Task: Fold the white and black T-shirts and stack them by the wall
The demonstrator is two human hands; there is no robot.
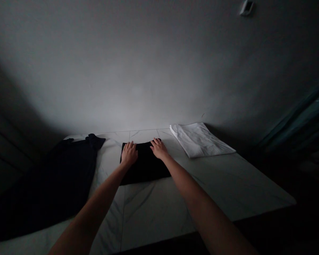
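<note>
A black folded cloth [146,164] lies flat on the marble-patterned table [154,209], near the middle. My left hand [129,153] rests on its far left corner, fingers spread a little. On the far right corner lies my right hand [158,148], its fingers apart on the fabric. Both palms face down, and nothing shows in either hand. To the right sits a white folded cloth [202,141] by the wall. A large dark garment [61,180] is spread out at the left side of the table.
The grey wall [138,71] rises straight behind the table's far edge. A small white device [246,7] is fixed high on it at the right. Greenish fabric [303,113] hangs in the shade at the far right.
</note>
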